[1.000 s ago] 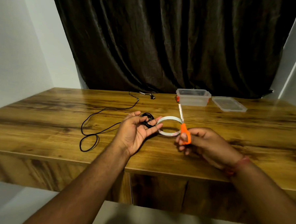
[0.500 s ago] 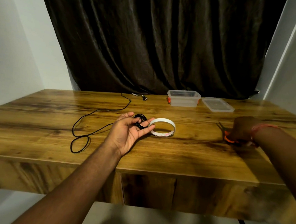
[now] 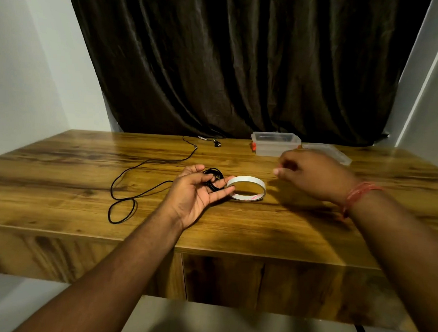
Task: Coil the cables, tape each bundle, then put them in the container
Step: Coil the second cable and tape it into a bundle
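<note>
Cable coil [image 3: 213,179], a small bundle of thin black cord, sits pinched in the left hand [image 3: 195,193] just left of the white tape roll [image 3: 246,192], which lies flat on the wooden tabletop [image 3: 310,234]. The right hand [image 3: 311,174] hovers right of the roll, fingers curled; whether it pinches anything cannot be determined. Clear plastic container [image 3: 276,144] stands open beyond the roll, and loose cable [image 3: 135,184] trails left.

There is just one view. The camera sits on the person's head and looks forward and down over the wooden desk [image 3: 59,183]. Both arms reach in from the bottom, close to the camera. The dark curtain [image 3: 243,65] hangs far back, past the desk's far edge.
</note>
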`<act>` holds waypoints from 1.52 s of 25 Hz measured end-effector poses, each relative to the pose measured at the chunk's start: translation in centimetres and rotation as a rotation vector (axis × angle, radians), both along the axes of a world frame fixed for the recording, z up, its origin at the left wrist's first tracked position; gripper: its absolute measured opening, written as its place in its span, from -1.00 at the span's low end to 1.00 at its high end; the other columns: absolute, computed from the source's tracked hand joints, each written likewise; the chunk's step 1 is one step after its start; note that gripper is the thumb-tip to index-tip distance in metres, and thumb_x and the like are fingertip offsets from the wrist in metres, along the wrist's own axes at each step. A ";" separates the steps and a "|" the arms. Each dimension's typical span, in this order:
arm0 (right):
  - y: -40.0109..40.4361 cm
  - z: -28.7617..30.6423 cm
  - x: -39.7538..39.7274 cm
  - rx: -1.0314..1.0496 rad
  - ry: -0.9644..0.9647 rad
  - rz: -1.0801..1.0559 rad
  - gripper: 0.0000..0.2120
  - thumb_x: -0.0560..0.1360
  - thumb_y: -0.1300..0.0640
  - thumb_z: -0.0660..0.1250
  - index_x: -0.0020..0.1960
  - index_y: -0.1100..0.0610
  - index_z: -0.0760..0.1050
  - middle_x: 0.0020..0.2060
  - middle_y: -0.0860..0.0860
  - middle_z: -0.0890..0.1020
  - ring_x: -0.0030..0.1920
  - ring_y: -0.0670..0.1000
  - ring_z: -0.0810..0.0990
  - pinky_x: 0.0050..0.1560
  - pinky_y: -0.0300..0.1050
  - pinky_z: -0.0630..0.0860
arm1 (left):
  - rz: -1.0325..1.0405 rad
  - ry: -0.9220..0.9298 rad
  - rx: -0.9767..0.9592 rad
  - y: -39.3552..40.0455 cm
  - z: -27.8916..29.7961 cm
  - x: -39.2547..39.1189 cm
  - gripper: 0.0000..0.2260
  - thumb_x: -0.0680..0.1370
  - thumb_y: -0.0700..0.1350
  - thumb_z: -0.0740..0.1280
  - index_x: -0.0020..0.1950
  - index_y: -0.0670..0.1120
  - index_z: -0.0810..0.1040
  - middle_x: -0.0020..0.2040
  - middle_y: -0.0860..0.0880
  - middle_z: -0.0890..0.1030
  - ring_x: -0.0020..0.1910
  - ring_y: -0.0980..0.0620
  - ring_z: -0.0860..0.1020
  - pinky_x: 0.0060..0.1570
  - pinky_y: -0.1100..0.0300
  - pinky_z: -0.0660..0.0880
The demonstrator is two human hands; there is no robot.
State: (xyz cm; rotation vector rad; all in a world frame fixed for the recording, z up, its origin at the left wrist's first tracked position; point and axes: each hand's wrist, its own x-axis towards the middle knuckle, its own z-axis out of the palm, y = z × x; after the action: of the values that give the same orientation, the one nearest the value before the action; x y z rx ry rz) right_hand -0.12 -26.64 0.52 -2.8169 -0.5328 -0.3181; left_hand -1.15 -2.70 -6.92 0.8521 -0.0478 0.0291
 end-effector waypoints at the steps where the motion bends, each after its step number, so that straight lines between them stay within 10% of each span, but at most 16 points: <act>1: 1.8 -0.6 -0.5 0.129 0.019 0.092 -0.78 0.57 -0.09 0.28 0.09 0.01 0.56 -0.01 -0.06 0.59 0.00 -0.04 0.52 -0.05 -0.15 0.41 | -0.001 0.003 0.013 -0.1 0.0 0.0 -0.72 0.56 -0.45 0.08 0.12 -0.11 0.30 -0.21 -0.22 0.51 0.03 -0.44 0.63 -0.01 -0.35 0.57; 7: 4.8 -2.9 -0.1 0.286 0.126 0.157 -0.89 0.54 0.06 0.36 -0.07 0.03 0.66 -0.36 -0.17 0.54 -0.40 -0.29 0.48 -0.45 -0.45 0.31 | -0.029 0.008 0.064 -0.1 0.0 -0.1 -0.70 0.56 -0.45 0.09 0.12 -0.08 0.29 -0.02 -0.29 0.48 0.10 -0.43 0.60 0.02 -0.36 0.55; 15: 1.9 -7.6 -0.4 0.184 0.010 -0.105 -0.86 0.51 0.00 0.31 -0.12 -0.01 0.62 -0.09 -0.02 0.67 -0.03 0.06 0.60 0.07 -0.02 0.53 | -0.057 0.012 0.063 0.0 -0.2 0.0 -0.68 0.57 -0.45 0.08 0.15 -0.06 0.27 0.13 -0.33 0.44 0.11 -0.39 0.62 0.01 -0.49 0.48; 27: -2.7 -8.5 3.0 0.072 -0.156 -0.312 -0.75 0.54 0.16 0.22 0.09 0.22 0.61 0.06 0.20 0.62 0.05 0.20 0.55 0.06 -0.08 0.45 | -0.058 0.012 0.071 0.0 -0.3 -0.2 -0.68 0.57 -0.46 0.07 0.13 -0.05 0.29 0.23 -0.36 0.42 0.10 -0.38 0.62 -0.04 -0.47 0.51; 38: -1.7 -9.3 2.7 0.031 -0.243 -0.212 -0.81 0.55 0.11 0.24 0.10 0.03 0.59 0.04 0.05 0.61 0.10 0.10 0.48 0.10 -0.06 0.43 | -0.052 0.017 0.096 -0.1 -0.2 -0.2 -0.66 0.57 -0.46 0.07 0.17 -0.05 0.28 0.29 -0.39 0.39 0.10 -0.38 0.62 -0.06 -0.44 0.53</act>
State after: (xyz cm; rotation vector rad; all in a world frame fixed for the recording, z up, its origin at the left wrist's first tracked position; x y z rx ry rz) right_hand 2.57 -28.37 -8.77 -2.8249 -0.2718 -0.7105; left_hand -1.32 -2.84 -7.14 0.9463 -0.0555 -0.0290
